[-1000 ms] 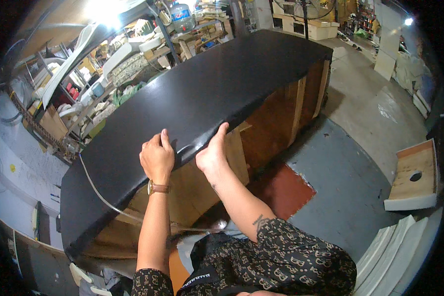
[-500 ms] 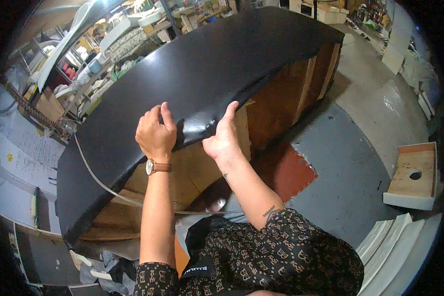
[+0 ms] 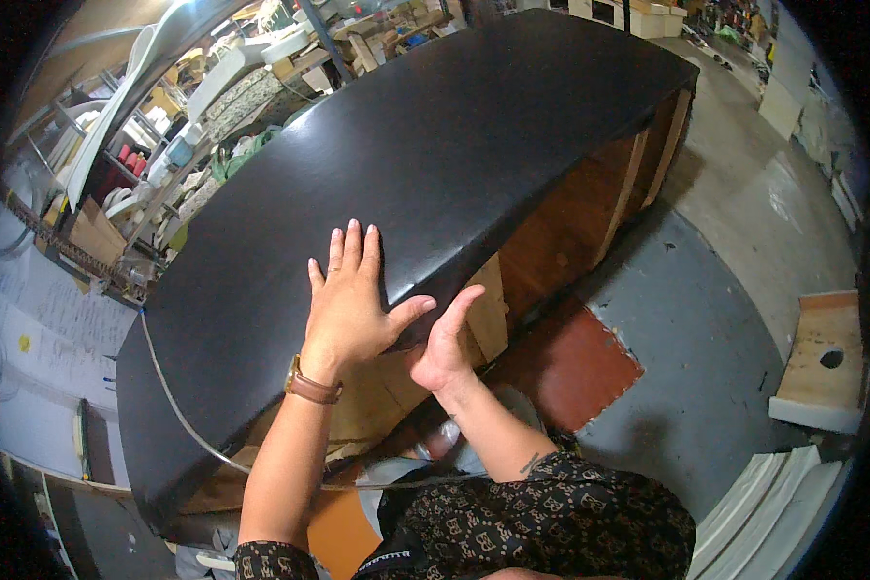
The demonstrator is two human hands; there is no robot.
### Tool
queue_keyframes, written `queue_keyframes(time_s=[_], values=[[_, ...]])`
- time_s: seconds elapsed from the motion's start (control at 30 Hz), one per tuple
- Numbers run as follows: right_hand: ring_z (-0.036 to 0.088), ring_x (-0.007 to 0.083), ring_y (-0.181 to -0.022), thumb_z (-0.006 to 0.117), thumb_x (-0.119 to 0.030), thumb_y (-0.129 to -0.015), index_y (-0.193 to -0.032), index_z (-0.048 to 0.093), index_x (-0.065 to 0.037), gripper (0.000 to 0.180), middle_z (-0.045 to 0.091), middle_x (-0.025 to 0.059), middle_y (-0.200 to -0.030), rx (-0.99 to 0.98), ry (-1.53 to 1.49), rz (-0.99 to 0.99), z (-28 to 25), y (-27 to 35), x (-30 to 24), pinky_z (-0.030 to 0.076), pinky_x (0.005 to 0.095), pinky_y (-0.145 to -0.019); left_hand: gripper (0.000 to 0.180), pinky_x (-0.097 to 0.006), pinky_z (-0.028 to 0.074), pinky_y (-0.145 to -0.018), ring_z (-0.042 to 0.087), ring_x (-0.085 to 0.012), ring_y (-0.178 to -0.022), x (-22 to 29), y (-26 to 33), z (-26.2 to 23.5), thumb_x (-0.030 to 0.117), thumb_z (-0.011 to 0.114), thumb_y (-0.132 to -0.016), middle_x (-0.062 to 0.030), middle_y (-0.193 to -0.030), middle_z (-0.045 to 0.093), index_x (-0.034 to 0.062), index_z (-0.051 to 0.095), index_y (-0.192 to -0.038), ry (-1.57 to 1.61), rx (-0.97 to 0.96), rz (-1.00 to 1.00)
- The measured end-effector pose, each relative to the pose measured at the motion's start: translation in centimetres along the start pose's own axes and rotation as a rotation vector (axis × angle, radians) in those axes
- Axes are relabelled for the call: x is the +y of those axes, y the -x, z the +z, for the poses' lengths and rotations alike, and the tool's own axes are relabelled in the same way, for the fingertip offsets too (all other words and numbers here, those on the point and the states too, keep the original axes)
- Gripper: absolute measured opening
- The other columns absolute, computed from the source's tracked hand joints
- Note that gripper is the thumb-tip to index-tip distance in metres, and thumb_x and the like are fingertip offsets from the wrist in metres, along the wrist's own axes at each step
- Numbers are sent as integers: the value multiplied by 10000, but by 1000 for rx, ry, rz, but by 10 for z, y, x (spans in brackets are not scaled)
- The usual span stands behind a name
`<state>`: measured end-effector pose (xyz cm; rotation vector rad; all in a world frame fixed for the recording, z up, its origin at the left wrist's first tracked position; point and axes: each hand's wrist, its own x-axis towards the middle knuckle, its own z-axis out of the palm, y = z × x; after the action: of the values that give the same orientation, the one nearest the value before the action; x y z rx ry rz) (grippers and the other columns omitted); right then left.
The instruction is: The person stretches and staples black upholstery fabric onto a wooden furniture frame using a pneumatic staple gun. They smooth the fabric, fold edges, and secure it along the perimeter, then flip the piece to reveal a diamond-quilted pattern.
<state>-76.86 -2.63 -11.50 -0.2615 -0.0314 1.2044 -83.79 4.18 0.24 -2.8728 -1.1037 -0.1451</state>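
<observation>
Monitoring: left hand (image 3: 346, 307) flat on black cover (image 3: 435, 159), fingers slightly spread | right hand (image 3: 445, 353) at near edge, thumb raised, hidden fingers' state I cannot tell | cover overlies wooden frame (image 3: 624, 196)

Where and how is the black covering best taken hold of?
Probably by its near edge, from the person's side, reaching under with the thumb above. There the black covering bends down over the open-fronted wooden frame, forming a rim; its broad top looks too smooth to pinch. The right hand is at that edge, thumb up.
</observation>
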Motion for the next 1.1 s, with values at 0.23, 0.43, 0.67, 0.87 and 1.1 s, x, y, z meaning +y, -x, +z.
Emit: queue_keyframes(time_s=[0.23, 0.43, 0.67, 0.87, 1.1], values=[[361, 295, -1538, 268, -1105, -609, -1649, 300, -37, 1490, 336, 134, -1696, -236, -82, 218, -21, -23, 9, 334, 501, -1251, 1086, -665, 265, -1231, 254, -427, -1593, 41, -13, 5, 543, 805, -851, -296, -1690, 288, -43, 309, -1620, -44, 64, -103], [359, 286, -1542, 222, -1112, -597, -1663, 273, -52, 1504, 335, 127, -1699, -360, -152, 250, -16, -28, 7, 322, 480, -1264, 1024, -653, 258, -1240, 257, -439, -1590, 45, -14, 3, 449, 806, -876, -312, -1680, 296, -61, 306, -1611, -15, 60, -101], [402, 263, -1495, 257, -1096, -613, -1638, 338, -91, 1438, 406, 85, -1647, -224, -78, -2, -13, -45, 14, 346, 442, -1248, 1046, -623, 200, -1270, 178, -481, -1600, 16, -1, -7, 402, 797, -903, -329, -1713, 173, -50, 216, -1646, -4, -58, -15], [540, 250, -1327, 375, -867, -838, -1510, 486, -47, 1066, 564, 84, -1466, -224, -63, 101, -33, -62, 28, 432, 402, -1140, 919, -623, 264, -1251, 272, -471, -1573, 27, 3, 18, 346, 759, -935, -330, -1667, 305, -95, 301, -1599, -85, 99, -152], [677, 262, -1063, 614, -476, -1046, -1251, 671, -2, 519, 728, 120, -1173, -76, 1120, -135, -150, -19, -9, 519, 391, -949, 617, -613, 383, -1192, 435, -439, -1498, 24, 2, 27, 158, 582, -1005, -301, -1600, 440, -90, 410, -1543, -277, 232, -82]])
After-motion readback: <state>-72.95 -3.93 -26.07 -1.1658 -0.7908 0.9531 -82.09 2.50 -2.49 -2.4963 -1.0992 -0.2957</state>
